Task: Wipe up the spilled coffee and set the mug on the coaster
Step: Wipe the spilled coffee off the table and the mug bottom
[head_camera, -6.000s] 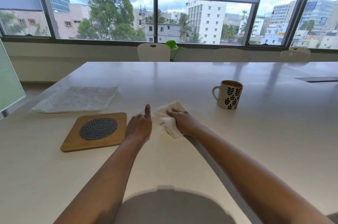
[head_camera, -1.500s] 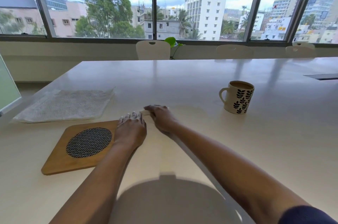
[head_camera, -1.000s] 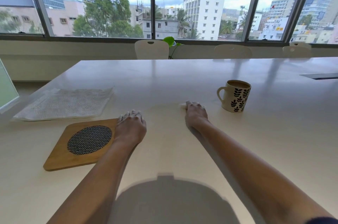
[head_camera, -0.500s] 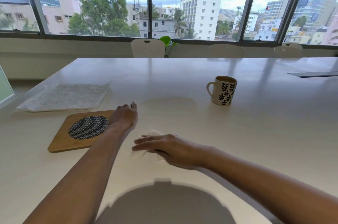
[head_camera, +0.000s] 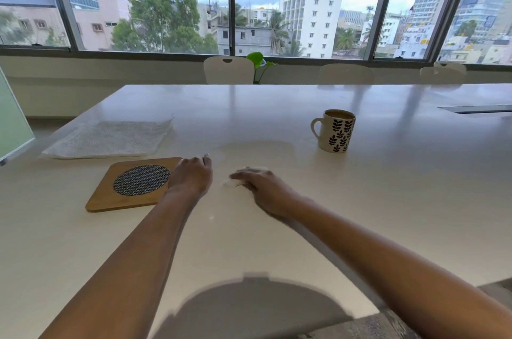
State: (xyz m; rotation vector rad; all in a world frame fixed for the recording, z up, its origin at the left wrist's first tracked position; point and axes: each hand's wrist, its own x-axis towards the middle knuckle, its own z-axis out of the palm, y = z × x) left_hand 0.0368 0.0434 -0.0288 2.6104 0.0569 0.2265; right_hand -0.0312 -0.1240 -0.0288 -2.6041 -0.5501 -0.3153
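Right hand (head_camera: 261,185) (blurred) presses a tissue (head_camera: 227,183) under straight fingers; left hand (head_camera: 191,176), fingers loosely curled, rests against the wooden coaster (head_camera: 130,186). The leaf-patterned mug (head_camera: 337,132) stands apart. Firm strokes should reach the wet patch (head_camera: 257,146) beyond.

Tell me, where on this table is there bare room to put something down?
Bare: the wide stretch right of the mug, the far table toward the chairs, and the near strip between the forearms. Crowded: the left, where towels, coaster, left hand and right hand sit close.
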